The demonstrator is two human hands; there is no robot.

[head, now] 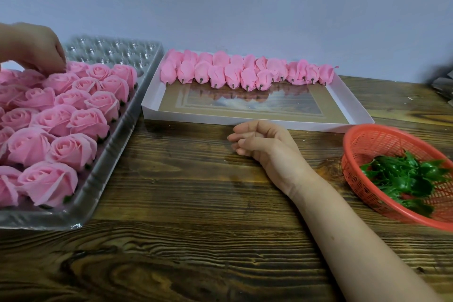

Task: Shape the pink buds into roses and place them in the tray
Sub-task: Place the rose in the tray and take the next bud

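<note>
Reaching to 10 o'clock, my left hand has its fingers bunched downward on the far row of finished roses in the clear plastic tray. Whether those fingers pinch a rose or only press one into its cup, I cannot tell; the tips are hidden among the petals. The tray lies from 8 to 10 o'clock on the wooden table, mostly filled, with empty cups at its far end.

My right hand rests at the centre, loosely curled and holding nothing. Just beyond it at 12 o'clock sits a shallow white box, with the unshaped pink buds lined along its far edge in about 2 rows, stems toward me. At 3 o'clock a red mesh basket holds green plastic leaves.

To seat this rose well, I judge I should press lightly at its base, not its petals, keep it upright in its cup, and avoid crushing its neighbours.

No brand, label or writing is readable anywhere.
</note>
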